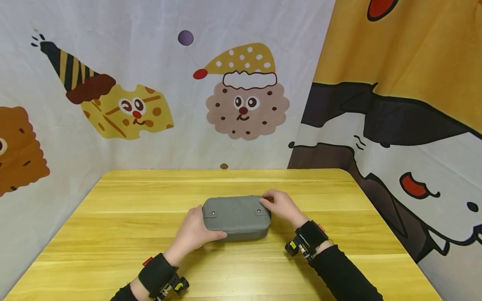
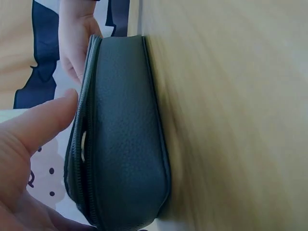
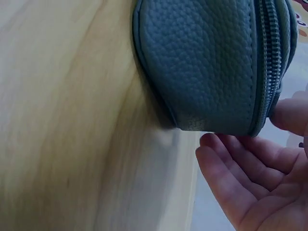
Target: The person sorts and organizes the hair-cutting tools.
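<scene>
A grey leather-look zip case (image 1: 236,214) with two snap studs on its top lies on the table. My left hand (image 1: 195,229) grips its left end, the thumb (image 2: 50,114) along the front top edge and the other fingers mostly hidden behind the case. At the far right corner, my right hand (image 1: 283,205) holds the case's edge between thumb (image 3: 291,114) and bent fingers. The zip (image 3: 272,53) runs round the upper side. A narrow gap in the zip shows near the left end in the left wrist view.
The wooden table (image 1: 135,196) carries the case near its middle. Behind stands a white cloth (image 1: 150,54) printed with cartoon biscuits, and a yellow cartoon cloth (image 1: 425,54) hangs at the right. Black straps with small cameras (image 1: 180,286) sit on both wrists.
</scene>
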`<state>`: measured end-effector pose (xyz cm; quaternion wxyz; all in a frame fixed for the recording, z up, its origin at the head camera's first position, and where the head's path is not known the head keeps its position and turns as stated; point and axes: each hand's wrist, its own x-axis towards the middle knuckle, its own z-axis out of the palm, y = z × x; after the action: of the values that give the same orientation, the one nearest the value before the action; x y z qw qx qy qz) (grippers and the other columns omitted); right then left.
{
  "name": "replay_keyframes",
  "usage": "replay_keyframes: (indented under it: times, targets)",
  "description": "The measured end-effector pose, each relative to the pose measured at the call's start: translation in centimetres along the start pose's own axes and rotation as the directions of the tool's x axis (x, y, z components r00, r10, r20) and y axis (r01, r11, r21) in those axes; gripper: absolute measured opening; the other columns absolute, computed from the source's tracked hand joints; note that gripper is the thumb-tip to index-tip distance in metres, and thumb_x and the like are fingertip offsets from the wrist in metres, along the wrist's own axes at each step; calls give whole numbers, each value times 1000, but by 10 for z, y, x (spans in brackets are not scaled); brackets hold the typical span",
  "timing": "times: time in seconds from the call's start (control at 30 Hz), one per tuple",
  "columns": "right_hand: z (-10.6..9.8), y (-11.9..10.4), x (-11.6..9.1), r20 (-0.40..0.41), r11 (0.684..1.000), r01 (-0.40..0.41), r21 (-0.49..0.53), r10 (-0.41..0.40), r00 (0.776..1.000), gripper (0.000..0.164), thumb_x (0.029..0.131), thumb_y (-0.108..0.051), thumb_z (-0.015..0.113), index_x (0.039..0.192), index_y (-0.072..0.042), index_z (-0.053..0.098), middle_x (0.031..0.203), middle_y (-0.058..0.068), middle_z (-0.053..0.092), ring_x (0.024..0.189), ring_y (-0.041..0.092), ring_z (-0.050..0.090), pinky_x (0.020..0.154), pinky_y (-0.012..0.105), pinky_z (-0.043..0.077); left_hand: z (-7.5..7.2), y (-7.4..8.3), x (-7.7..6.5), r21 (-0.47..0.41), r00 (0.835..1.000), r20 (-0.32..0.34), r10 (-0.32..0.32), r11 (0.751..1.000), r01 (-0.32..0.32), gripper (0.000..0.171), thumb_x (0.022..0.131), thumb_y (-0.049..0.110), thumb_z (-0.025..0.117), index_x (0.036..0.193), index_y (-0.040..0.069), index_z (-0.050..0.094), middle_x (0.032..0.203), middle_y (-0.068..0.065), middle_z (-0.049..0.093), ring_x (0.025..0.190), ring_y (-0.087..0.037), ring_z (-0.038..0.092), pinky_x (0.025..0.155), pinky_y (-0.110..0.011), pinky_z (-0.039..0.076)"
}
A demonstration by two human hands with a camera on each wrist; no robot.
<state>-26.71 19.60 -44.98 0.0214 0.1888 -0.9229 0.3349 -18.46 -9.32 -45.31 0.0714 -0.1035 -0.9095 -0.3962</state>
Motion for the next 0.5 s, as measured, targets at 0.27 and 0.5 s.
replay_keyframes:
  times: [0.27, 0.5]
  targets:
    - [3, -1, 0, 7, 1000, 3, 8, -3, 1000, 23, 98, -18, 64, 109, 1, 70, 99, 9, 68, 95, 27, 65, 85, 43, 53, 7, -1, -1, 89, 1000, -14, -6, 996, 7, 94, 63, 38, 94, 134, -7, 51, 112, -18, 62, 102, -36, 57, 85, -48, 50]
    - [6, 1, 0, 1, 1000, 3, 3, -3, 1000, 17, 97, -18, 65, 104, -4, 70, 93, 3, 67, 88, 22, 63, 81, 40, 51, 7, -1, -1, 91, 1000, -13, -5, 996, 6, 90, 64, 32, 94, 133, -8, 52, 113, -18, 62, 103, -36, 57, 87, -47, 49]
